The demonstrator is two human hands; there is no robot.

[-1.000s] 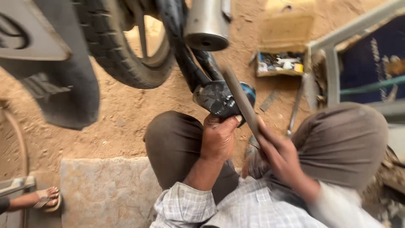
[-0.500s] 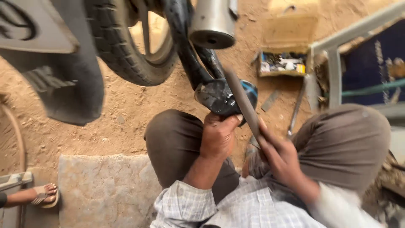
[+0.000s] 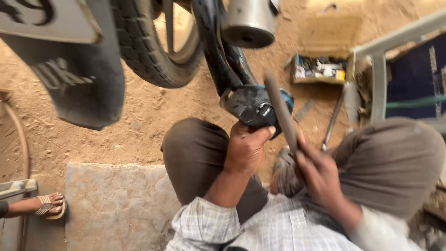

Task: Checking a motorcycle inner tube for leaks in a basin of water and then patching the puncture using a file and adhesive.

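Observation:
I crouch behind a motorcycle's rear wheel [image 3: 148, 46] on dusty ground. My left hand [image 3: 246, 148] grips a dark, blue-edged part [image 3: 253, 104] at the bottom of the black frame tube [image 3: 216, 51]. My right hand [image 3: 318, 174] holds a long flat metal bar [image 3: 281, 111], like a file, whose upper end lies across that part. My knees in brown trousers flank both hands. The bar's lower end is hidden in my fist.
A chrome exhaust end [image 3: 248, 23] hangs above the part. A black mudflap [image 3: 79, 88] hangs at left. An open box of small parts [image 3: 320, 67] and a metal rod [image 3: 332, 121] lie on the dirt. A stone slab [image 3: 111, 200] and another person's sandalled foot [image 3: 49, 204] are at lower left.
The view has shifted slightly. Both hands stay on the part and the bar, which has slid only a little across the part.

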